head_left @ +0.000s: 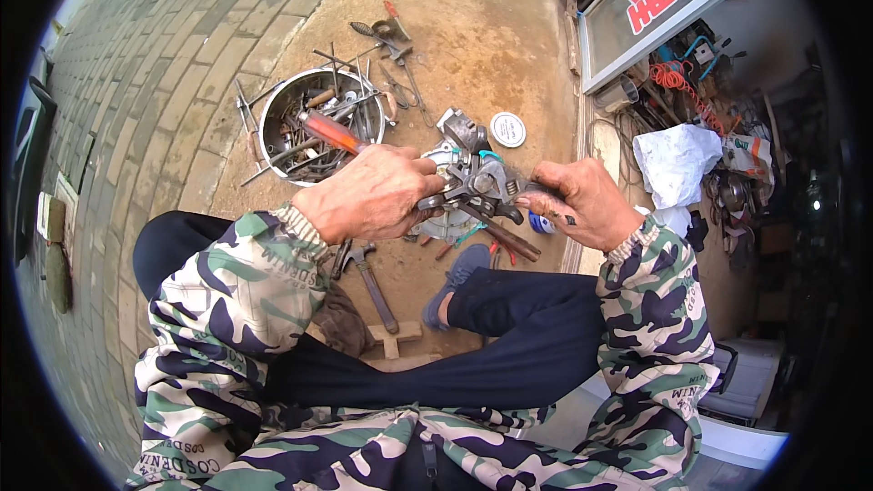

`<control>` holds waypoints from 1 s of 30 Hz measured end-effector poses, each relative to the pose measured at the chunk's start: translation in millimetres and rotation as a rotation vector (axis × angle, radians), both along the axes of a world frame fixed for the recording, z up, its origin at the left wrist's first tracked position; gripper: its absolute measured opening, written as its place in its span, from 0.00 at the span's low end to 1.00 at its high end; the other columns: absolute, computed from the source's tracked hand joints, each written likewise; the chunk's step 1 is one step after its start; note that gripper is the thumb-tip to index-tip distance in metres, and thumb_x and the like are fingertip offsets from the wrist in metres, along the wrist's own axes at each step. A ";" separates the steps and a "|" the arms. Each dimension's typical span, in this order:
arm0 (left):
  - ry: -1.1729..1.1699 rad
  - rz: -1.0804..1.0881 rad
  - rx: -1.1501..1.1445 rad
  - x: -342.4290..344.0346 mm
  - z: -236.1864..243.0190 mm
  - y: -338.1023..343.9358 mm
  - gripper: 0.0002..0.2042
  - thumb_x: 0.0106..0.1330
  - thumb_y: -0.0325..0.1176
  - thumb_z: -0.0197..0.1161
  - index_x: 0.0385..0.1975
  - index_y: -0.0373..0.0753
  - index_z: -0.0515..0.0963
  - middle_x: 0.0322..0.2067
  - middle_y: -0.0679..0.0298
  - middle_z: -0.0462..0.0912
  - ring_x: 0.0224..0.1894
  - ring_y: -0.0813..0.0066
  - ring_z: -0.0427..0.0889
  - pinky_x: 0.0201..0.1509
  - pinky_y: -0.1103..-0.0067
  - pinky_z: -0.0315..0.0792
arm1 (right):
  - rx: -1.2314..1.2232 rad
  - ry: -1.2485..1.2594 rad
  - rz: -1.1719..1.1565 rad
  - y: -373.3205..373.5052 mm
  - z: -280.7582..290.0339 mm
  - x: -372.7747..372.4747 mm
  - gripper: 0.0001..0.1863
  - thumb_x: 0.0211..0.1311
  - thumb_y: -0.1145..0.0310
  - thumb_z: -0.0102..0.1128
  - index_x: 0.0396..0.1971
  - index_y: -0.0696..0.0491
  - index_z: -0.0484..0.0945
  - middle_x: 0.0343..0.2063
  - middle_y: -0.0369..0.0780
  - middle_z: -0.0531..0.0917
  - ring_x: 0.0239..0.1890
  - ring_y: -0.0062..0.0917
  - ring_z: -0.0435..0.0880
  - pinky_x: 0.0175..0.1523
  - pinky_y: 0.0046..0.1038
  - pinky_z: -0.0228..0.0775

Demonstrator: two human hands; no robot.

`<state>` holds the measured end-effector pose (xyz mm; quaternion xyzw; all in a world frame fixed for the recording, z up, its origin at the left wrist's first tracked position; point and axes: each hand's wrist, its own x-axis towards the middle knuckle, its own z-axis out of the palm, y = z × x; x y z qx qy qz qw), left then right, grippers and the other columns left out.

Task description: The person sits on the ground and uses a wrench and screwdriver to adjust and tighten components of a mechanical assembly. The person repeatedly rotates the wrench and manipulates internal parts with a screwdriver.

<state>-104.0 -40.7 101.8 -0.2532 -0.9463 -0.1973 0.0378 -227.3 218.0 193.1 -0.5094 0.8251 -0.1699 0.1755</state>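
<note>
My left hand (375,193) is closed around the left side of a dark metal mechanical part (480,180) with arms and bolts, held up in front of me. An orange-red handle (332,131) sticks out beyond the left knuckles; I cannot tell whether this hand grips it too. My right hand (587,204) is closed on what looks like an adjustable wrench (515,193), its head up against the right side of the part. The fingertips of both hands are partly hidden behind the metal.
A round metal basin (265,132) full of tools stands at the far left, with more tools beyond it. A hammer (373,289) lies near my legs. A white round lid (507,130) and a blue can (543,223) sit on the ground. At right are a doorway and a white bag (677,162).
</note>
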 end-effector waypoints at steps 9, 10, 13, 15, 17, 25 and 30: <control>-0.040 0.013 -0.017 7.0 7.5 -8.1 0.12 0.63 0.37 0.67 0.36 0.34 0.79 0.32 0.57 0.79 0.40 0.55 0.80 0.44 0.64 0.76 | 0.096 0.333 0.012 -22.8 22.8 19.9 0.19 0.64 0.51 0.67 0.28 0.54 0.78 0.22 0.48 0.82 0.29 0.48 0.83 0.32 0.44 0.72; 0.005 0.012 0.047 0.7 2.5 -7.0 0.12 0.62 0.37 0.67 0.36 0.33 0.79 0.32 0.57 0.80 0.40 0.55 0.80 0.45 0.65 0.76 | 0.090 0.234 0.000 -17.1 13.6 5.8 0.18 0.64 0.52 0.67 0.29 0.53 0.78 0.22 0.48 0.82 0.28 0.48 0.83 0.32 0.44 0.72; -0.032 0.010 0.040 0.7 2.9 -3.1 0.12 0.61 0.37 0.68 0.36 0.33 0.79 0.32 0.58 0.80 0.40 0.55 0.80 0.45 0.65 0.76 | -0.087 -0.083 0.023 -11.1 -5.7 -1.8 0.17 0.64 0.53 0.68 0.29 0.53 0.79 0.22 0.48 0.82 0.27 0.47 0.83 0.31 0.44 0.72; -0.004 0.007 0.025 1.2 0.8 -2.4 0.12 0.61 0.37 0.68 0.36 0.33 0.79 0.32 0.57 0.80 0.40 0.55 0.80 0.45 0.65 0.76 | 0.001 0.060 0.063 -11.2 2.5 0.0 0.16 0.64 0.55 0.68 0.29 0.54 0.79 0.21 0.48 0.81 0.27 0.47 0.83 0.31 0.44 0.71; 0.018 0.003 -0.002 5.1 2.1 -6.5 0.12 0.62 0.37 0.68 0.36 0.33 0.79 0.33 0.57 0.80 0.40 0.55 0.80 0.44 0.65 0.76 | 0.066 0.269 0.146 -24.8 16.0 0.7 0.16 0.64 0.56 0.68 0.29 0.54 0.79 0.20 0.48 0.80 0.27 0.48 0.82 0.31 0.44 0.71; -0.039 0.041 0.016 -0.3 -4.0 -14.1 0.12 0.63 0.39 0.67 0.35 0.36 0.77 0.34 0.57 0.78 0.41 0.54 0.80 0.44 0.62 0.75 | -0.105 0.186 0.024 -20.1 -4.6 12.0 0.17 0.64 0.57 0.69 0.29 0.55 0.77 0.22 0.48 0.80 0.29 0.48 0.82 0.32 0.43 0.71; 0.005 0.105 -0.011 -1.8 -3.9 -10.2 0.15 0.65 0.43 0.66 0.33 0.36 0.77 0.30 0.57 0.78 0.38 0.53 0.81 0.43 0.62 0.75 | -0.094 0.322 -0.051 -11.5 -8.4 6.3 0.21 0.63 0.53 0.70 0.28 0.56 0.74 0.22 0.49 0.81 0.27 0.50 0.82 0.30 0.44 0.71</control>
